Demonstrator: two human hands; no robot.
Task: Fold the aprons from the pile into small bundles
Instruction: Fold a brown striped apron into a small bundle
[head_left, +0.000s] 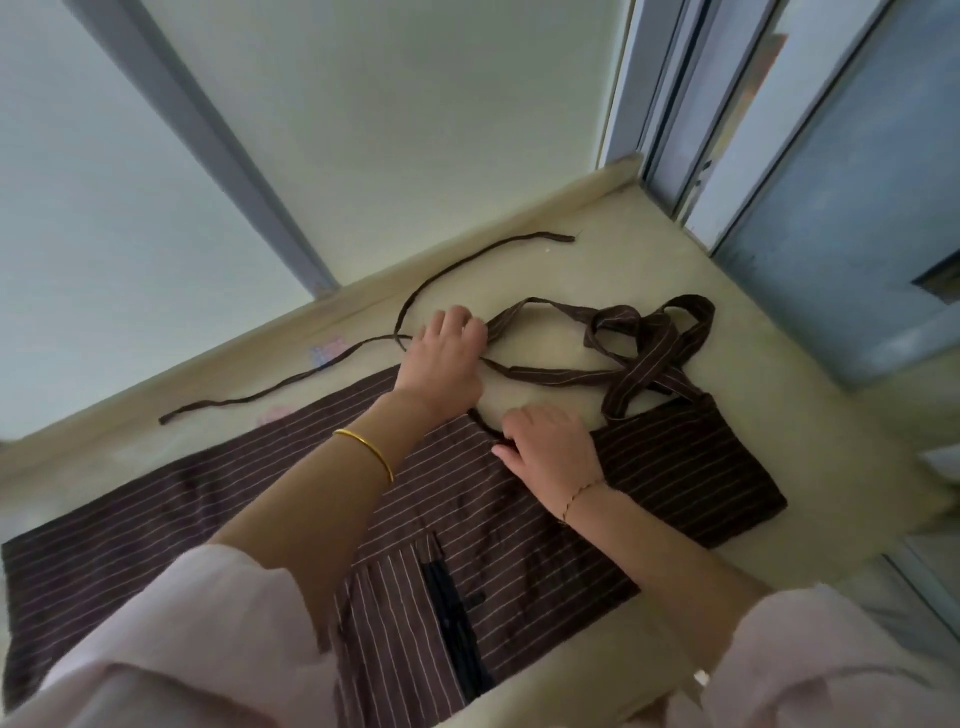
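Brown striped apron (519, 519) lies spread flat on a pale surface (597, 260) by the wall, bib end to the right, skirt running off to the left. No pile or finished bundle in view. Left hand (441, 364) reaches past the top edge, fingers curled around the wide striped strap (649, 358) where it crosses the thin ties. Right hand (550, 447) sits on the apron's upper edge, fingers bent over one thin tie (480, 421). I cannot tell whether it pinches the tie or only pins it down.

Likely step: gathering the straps before folding. Little of the task looks done.

Risks:
- The strap loops overlap near the bib, so a pull from the left hand could tighten them into a knot.
- The long tie (467, 265) and the other tie (260, 397) trail well away from the cloth. Left outside the fold, they would hang out and loosen the bundle.
- Dragging the straps could shift the bib corner and skew the flat cloth if the right hand lets up.
- The near edge seems to droop over the surface's rim and may slide off.
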